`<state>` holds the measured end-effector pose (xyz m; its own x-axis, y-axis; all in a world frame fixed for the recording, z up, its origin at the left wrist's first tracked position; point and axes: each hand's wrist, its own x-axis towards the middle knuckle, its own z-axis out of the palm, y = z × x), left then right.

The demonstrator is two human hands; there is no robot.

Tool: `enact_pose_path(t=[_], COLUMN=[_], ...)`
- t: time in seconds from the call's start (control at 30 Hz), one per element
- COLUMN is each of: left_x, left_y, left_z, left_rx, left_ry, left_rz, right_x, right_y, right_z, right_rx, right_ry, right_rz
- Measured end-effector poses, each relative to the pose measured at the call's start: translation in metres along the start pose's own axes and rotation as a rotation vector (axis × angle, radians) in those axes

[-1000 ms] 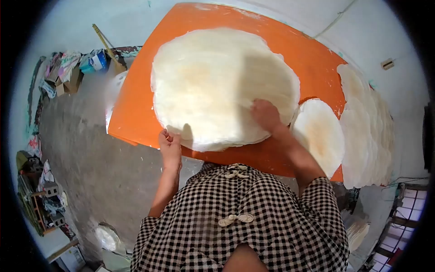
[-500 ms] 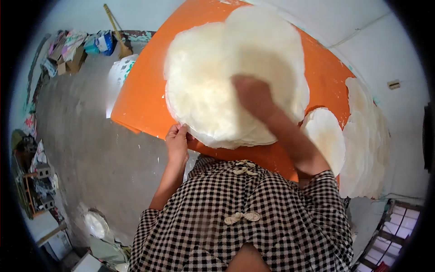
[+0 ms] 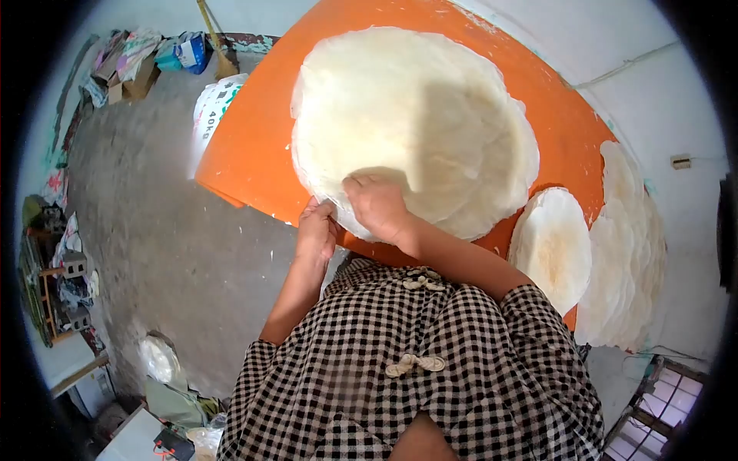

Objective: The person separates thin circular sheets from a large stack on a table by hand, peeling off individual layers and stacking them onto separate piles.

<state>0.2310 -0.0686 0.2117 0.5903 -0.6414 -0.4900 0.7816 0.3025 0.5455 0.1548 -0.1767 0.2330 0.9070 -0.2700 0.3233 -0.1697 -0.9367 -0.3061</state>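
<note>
A broad stack of thin, round, cream-coloured flatbreads lies on the orange-covered table. At the stack's lower left edge, my left hand is closed, pinching the rim of a flatbread between thumb and fingers. My right hand is just to its right, above the same edge, with its fingers bent together and down against the top sheet. Its fingertips' grip is hidden. The top flatbread lies mostly flat, and a shadow falls across its right half.
A smaller pile of flatbreads is right of the stack. More overlapping sheets lie beyond it by the wall. A printed white sack stands left of the table, with a broom behind. Boxes and bags line the far wall.
My right hand has come from the middle of the stack to its lower left edge, beside my left hand. The sheet that stuck out at the upper right is now within the stack's outline.
</note>
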Motion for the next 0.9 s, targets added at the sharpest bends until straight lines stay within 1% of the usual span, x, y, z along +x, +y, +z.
enact_pose_path(t=[0.1,0.17,0.2,0.3,0.33,0.37,0.43,0.53,0.57,0.6,0.63,0.67,0.7,0.73,0.77,0.8,0.83,0.87,0.9], left_x=[0.001,0.003,0.003,0.005,0.003,0.001,0.002,0.006,0.004,0.002,0.003,0.004,0.003,-0.001,-0.003,-0.004,-0.009,-0.015,-0.019], left_y=[-0.002,-0.001,-0.001,-0.003,0.0,0.002,0.003,0.007,0.008,0.009,0.007,0.007,0.007,0.009,0.008,0.008,0.012,0.014,0.018], left_z=[0.002,0.001,-0.001,0.004,0.007,0.01,0.012,0.012,0.012,0.012,0.009,0.002,-0.002,-0.002,-0.009,-0.019,-0.017,-0.013,-0.002], left_rx=[-0.008,0.007,-0.002,-0.015,-0.008,0.002,0.098,0.24,0.28,0.318,0.335,0.35,0.363,0.396,0.656,0.916,1.177,1.24,1.115], left_ry=[-0.007,-0.034,-0.014,0.001,-0.008,-0.014,-0.027,-0.043,-0.031,-0.017,0.001,0.021,0.043,0.073,0.14,0.208,0.277,0.319,0.238], left_rz=[-0.003,0.004,0.002,-0.015,-0.023,-0.032,0.015,0.046,0.063,0.081,0.071,0.062,0.053,0.053,0.21,0.369,0.531,0.716,0.714], right_x=[0.007,0.007,0.005,-0.005,-0.007,-0.005,0.005,0.017,0.026,0.051,0.073,0.089,0.099,0.106,0.11,0.112,0.115,0.117,0.118], right_y=[-0.002,-0.009,-0.012,-0.013,-0.011,-0.009,-0.006,0.021,0.054,0.078,0.107,0.114,0.106,0.09,0.071,0.046,0.043,0.043,0.043], right_z=[0.001,-0.011,-0.018,-0.027,-0.023,-0.02,-0.016,-0.026,-0.019,-0.053,-0.077,-0.121,-0.175,-0.22,-0.251,-0.272,-0.268,-0.258,-0.246], right_rx=[-0.009,0.088,0.135,0.18,0.144,0.16,0.199,0.232,0.396,0.116,-0.328,-0.303,-0.212,-0.187,-0.228,-0.337,-0.441,-0.544,-0.646], right_ry=[-0.105,-0.14,-0.157,-0.251,-0.223,-0.208,-0.175,-0.238,-0.071,-0.238,-0.368,-0.265,-0.083,0.074,0.178,0.22,0.267,0.317,0.367], right_rz=[0.063,0.083,0.095,0.196,0.191,0.241,0.339,0.296,0.217,0.142,0.078,0.168,0.258,0.303,0.298,0.272,0.224,0.175,0.125])
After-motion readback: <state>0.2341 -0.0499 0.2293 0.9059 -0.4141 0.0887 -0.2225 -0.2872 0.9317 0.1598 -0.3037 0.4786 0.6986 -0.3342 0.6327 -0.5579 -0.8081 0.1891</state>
